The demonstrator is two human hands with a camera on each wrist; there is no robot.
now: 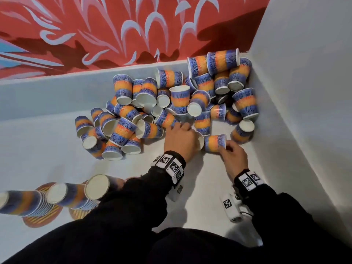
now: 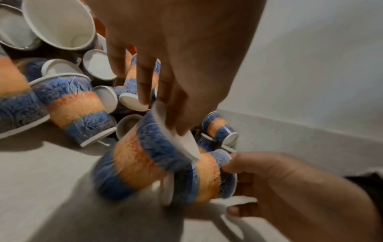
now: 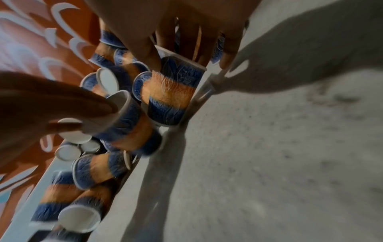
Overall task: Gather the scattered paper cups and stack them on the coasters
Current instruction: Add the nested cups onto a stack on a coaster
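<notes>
Blue-and-orange paper cups (image 1: 171, 100) lie piled in the corner. My left hand (image 1: 181, 138) pinches one cup (image 2: 134, 163) by its rim, with fingertips inside the mouth. My right hand (image 1: 231, 153) grips a second cup (image 1: 215, 142) that lies on its side, fingers round its base end. The two held cups touch just above the floor, between my hands. In the right wrist view the right hand's cup (image 3: 172, 91) is by the wall and the left hand's cup (image 3: 128, 124) is beside it. Stacks of cups (image 1: 72, 197) stand on striped coasters (image 1: 43, 216) at the lower left.
A white wall (image 1: 304, 92) closes the right side, and a low ledge under a red mural (image 1: 95, 35) closes the back. Bare floor (image 1: 202, 187) lies between my arms and between the pile and the coasters. My dark sleeves fill the lower part of the head view.
</notes>
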